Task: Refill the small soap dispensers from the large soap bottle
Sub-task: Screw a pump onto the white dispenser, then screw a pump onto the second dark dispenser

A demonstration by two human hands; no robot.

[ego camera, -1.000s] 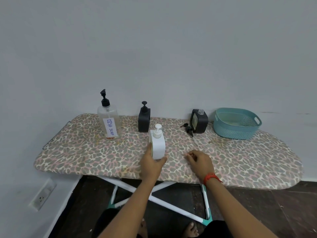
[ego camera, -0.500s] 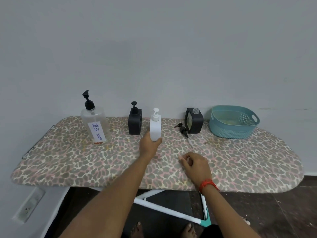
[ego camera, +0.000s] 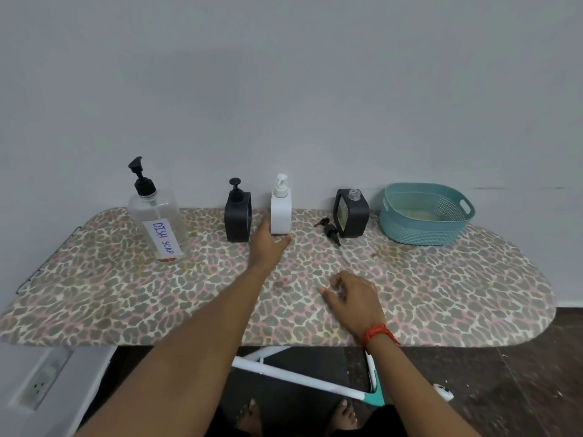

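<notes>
So the person's left hand (ego camera: 268, 244) was stretched out to mid-frame, thumb up one side and fingers curled round the foot of the white dispenser (ego camera: 280, 209), which stood upright with its pump on. I think its base sat on the ironing board (ego camera: 441, 294), but the hand hid that bit. Just left of it was a black dispenser (ego camera: 238, 216), also capped. Further left stood the large soap bottle (ego camera: 157, 222), labelled DISH SOAP and nearly empty by the look of it. To the right a second black dispenser (ego camera: 353, 216) had its neck open, its loose pump (ego camera: 330, 230) lying beside it. The teal basket (ego camera: 419, 228) sat at the right end. The right hand (ego camera: 353, 298) rested on the board lower down, fingers loosely curled, holding nothing.
</notes>
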